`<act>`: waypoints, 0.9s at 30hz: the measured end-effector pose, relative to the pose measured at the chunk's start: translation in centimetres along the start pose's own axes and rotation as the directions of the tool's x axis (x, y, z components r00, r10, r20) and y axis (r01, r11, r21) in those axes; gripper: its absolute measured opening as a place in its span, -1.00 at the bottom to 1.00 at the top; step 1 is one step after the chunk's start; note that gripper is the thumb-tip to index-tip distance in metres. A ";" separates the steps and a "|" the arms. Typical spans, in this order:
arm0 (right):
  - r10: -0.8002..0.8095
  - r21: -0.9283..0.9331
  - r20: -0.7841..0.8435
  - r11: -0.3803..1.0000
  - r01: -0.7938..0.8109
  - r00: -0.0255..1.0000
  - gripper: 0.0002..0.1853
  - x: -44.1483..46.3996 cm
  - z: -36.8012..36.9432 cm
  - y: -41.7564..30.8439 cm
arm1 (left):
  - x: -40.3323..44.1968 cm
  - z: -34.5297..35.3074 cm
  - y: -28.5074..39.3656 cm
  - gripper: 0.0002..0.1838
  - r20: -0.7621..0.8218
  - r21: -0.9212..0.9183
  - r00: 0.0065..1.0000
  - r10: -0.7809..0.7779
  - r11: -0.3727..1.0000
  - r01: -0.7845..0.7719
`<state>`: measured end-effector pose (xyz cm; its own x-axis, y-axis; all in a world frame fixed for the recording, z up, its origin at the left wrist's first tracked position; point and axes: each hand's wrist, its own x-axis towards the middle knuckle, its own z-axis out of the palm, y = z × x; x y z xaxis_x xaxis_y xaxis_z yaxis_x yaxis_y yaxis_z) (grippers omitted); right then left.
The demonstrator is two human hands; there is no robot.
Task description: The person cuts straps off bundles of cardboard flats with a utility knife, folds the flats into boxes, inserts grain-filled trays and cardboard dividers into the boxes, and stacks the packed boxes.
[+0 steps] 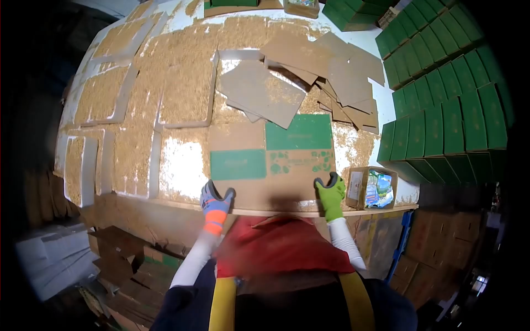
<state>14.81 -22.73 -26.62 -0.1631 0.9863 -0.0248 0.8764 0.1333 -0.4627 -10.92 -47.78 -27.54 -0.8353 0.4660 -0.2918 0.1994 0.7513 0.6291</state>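
Note:
A flat cardboard box blank (243, 193) with green printed panels lies at the front edge of the table. My left hand (217, 199), in a grey-blue and orange glove, is at its left edge, thumb spread from the fingers. At the right edge is my right hand (331, 196) in a green glove with dark fingertips, its thumb and fingers also apart. Both hands touch or nearly touch the cardboard near its front corners. Beyond the blank lie loose grey-brown cardboard sheets (262, 91).
Rows of green boxes (444, 121) stand along the right. An open box with colourful packets (380, 188) sits right of my right hand. White-walled trays (212, 88) and brown granular material (182, 49) cover the left. More cardboard (138, 287) lies below left.

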 end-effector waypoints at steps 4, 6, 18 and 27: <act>-0.096 0.208 0.143 0.976 0.065 0.985 -0.40 2.5 -6.6 -1.0 | -0.6 -9.1 7.3 0.11 0.128 0.153 0.869 0.478 0.856 -0.493; -0.130 0.169 0.315 0.982 0.079 0.940 -0.46 4.0 -11.8 -2.4 | -0.7 -13.6 10.6 -0.04 0.312 0.260 0.750 0.583 0.707 -0.658; -0.675 0.111 0.447 0.693 0.712 0.587 -0.63 15.3 -15.7 -17.7 | 5.2 -8.4 24.8 -0.15 0.043 0.595 0.394 0.918 0.293 -0.748; -0.964 0.021 0.177 0.206 0.978 0.199 -0.53 20.6 -10.2 -19.6 | -3.8 -6.3 21.2 -0.81 -0.407 0.198 0.399 0.822 0.506 -0.840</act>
<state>-1.05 -4.00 -9.01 -0.9575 0.0509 0.2838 0.0115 0.9903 -0.1387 -6.73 -36.53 -8.57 -0.3780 0.6127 0.6941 0.9037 0.0811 0.4205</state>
